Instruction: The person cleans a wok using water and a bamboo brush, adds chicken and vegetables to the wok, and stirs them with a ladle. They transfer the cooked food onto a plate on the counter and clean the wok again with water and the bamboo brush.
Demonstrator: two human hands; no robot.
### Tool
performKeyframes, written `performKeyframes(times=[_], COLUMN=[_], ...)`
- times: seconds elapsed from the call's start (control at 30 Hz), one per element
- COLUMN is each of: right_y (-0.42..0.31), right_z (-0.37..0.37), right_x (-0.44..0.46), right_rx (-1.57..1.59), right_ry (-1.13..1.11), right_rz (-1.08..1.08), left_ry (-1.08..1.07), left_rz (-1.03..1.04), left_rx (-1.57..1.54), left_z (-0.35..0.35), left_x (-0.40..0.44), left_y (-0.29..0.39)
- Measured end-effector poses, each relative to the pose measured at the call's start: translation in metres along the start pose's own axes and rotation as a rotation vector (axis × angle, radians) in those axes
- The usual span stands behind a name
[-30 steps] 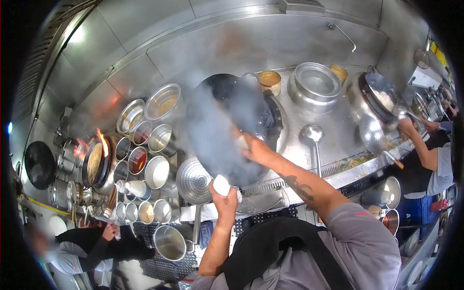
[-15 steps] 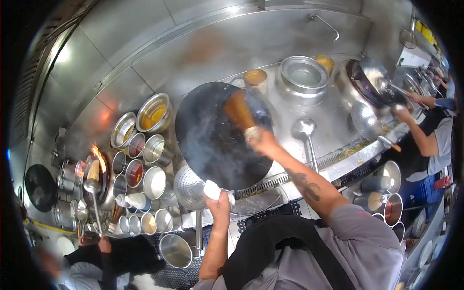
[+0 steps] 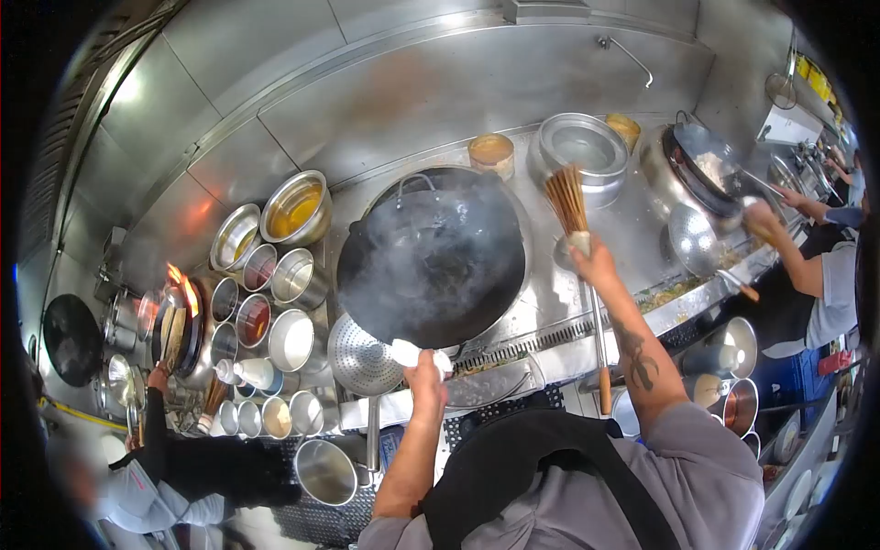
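The left hand [image 3: 426, 383] clutches a cloth [image 3: 407, 352] at the near rim of the steaming wok [image 3: 431, 275]; the right hand [image 3: 596, 266] closes round the brush [image 3: 567, 202], off the wok, near the pot [image 3: 600, 195]; steadying the wok calls for a firm grip

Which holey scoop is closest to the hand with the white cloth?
The scoop beside the left hand, handle pointing down; the other scoop and wire strainer are far right.
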State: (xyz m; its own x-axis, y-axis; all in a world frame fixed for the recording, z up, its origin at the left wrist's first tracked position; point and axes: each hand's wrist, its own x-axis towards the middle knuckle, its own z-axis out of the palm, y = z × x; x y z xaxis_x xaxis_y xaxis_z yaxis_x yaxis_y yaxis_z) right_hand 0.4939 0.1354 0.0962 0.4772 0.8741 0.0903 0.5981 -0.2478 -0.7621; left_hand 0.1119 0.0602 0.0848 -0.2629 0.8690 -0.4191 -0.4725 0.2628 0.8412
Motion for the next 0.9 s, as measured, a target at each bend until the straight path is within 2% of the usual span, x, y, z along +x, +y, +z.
performKeyframes(times=[0.07, 0.1, 0.17, 0.2, 0.23, 0.4, 0.5, 0.57, 0.63, 0.67, 0.7, 0.73, 0.77, 0.83, 0.87, 0.9], right_y=[-0.001, 0.016, 0.061, 0.055, 0.053, 0.114, 0.141, 0.139, 0.129, 0.138, 0.148, 0.162, 0.178, 0.201, 0.207, 0.206], right_z=[-0.009, -0.001, 0.02, 0.017, 0.02, 0.038, 0.017, -0.011, -0.033, -0.031, -0.026, -0.021, -0.012, 0.001, -0.002, -0.008], right_x=[-0.038, -0.051, -0.075, -0.093, -0.099, -0.119, -0.133, -0.154, -0.175, -0.185, -0.193, -0.199, -0.203, -0.205, -0.203, -0.198], right_rx=[0.067, 0.098, 0.043, -0.018, 0.012, -0.016, -0.287, -0.346, -0.48, -0.386, -0.293, -0.201, -0.137, -0.006, 0.051, 0.022], right_ry=[-0.051, -0.093, -0.167, -0.21, -0.348, -0.423, -0.233, -0.191, -0.227, -0.274, -0.32, -0.368, -0.312, -0.198, -0.238, -0.188], right_rz=[0.084, 0.047, 0.003, 0.064, 0.343, 0.076, -0.195, -0.17, -0.093, -0.03, 0.031, 0.092, 0.073, 0.037, 0.264, 0.201], left_ry=[0.066, 0.058, -0.003, -0.027, -0.032, -0.106, -0.172, -0.242, -0.283, -0.259, -0.23, -0.222, -0.208, -0.153, -0.127, -0.104], left_rz=[-0.16, -0.099, -0.145, -0.175, -0.19, -0.306, -0.473, -0.474, -0.371, -0.28, -0.14, 0.113, 0.371, 0.362, 0.358, 0.37], left_rx=[-0.024, -0.004, 0.011, -0.003, -0.013, 0.009, 0.038, -0.053, 0.099, 0.143, 0.383, 0.614, 0.843, 0.905, 0.936, 0.98], left_z=[0.013, 0.022, 0.03, 0.039, 0.045, 0.053, 0.041, 0.02, -0.019, -0.041, -0.063, -0.079, -0.089, -0.095, -0.097, -0.104], left_x=[0.009, 0.016, 0.032, 0.031, 0.035, 0.052, 0.046, 0.033, 0.031, 0.027, 0.029, 0.024, 0.019, 0.009, 0.004, 0.006], left_y=[-0.008, -0.021, -0.037, -0.036, -0.038, -0.041, -0.023, -0.011, -0.016, -0.023, -0.027, -0.03, -0.033, -0.033, -0.033, -0.036])
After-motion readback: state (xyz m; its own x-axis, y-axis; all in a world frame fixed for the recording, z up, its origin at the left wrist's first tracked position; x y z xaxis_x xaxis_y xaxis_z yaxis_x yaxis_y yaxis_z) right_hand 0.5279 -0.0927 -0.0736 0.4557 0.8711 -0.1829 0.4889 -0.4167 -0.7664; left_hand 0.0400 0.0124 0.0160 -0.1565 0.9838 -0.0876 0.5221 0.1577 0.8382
